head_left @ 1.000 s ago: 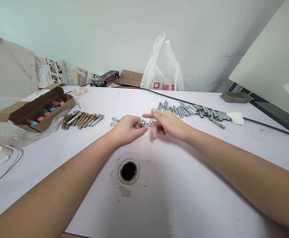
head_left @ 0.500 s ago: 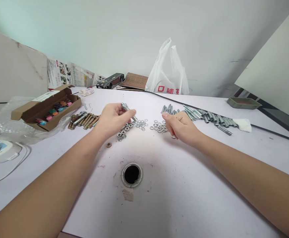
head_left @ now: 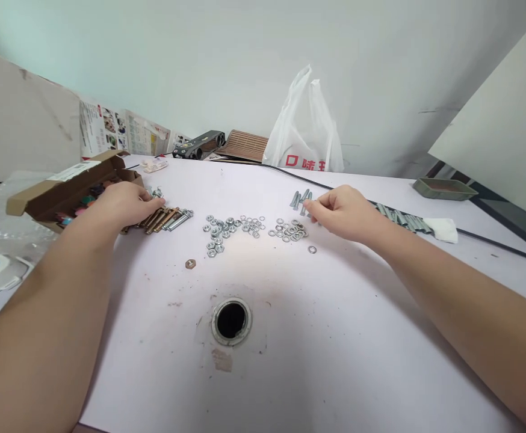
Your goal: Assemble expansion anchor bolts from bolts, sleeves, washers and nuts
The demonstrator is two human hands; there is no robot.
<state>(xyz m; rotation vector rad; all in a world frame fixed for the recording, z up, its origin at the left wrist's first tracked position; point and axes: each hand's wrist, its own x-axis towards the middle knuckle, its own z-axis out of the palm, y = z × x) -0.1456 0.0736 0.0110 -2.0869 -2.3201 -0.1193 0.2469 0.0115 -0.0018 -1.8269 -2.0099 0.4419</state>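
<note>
My left hand (head_left: 125, 207) is closed at the left, its fingertips round a silver bolt (head_left: 157, 192) with hardware on it, just over a row of brass-coloured and silver bolts (head_left: 168, 219). Part of that row is hidden under the hand. On the right, my right hand (head_left: 342, 213) pinches at a small group of tapered silver bolts (head_left: 295, 199), thumb and forefinger at one of them. Between the hands lie silver hex nuts (head_left: 220, 228), thin spring washers (head_left: 254, 225) and flat washers (head_left: 292, 231). One flat washer (head_left: 312, 249) lies apart.
A brown nut (head_left: 191, 264) lies near a round hole (head_left: 231, 322) in the white table. An open cardboard box (head_left: 32, 192) of coloured caps stands left. More silver rods (head_left: 401, 218), a white tissue (head_left: 441, 230), a green tray (head_left: 443, 188) and a plastic bag (head_left: 306, 132) are beyond.
My left hand has carried the silver bolt from above the nuts leftward to the bolt row. My right hand has moved up and slightly right, from the washers to the tapered bolts.
</note>
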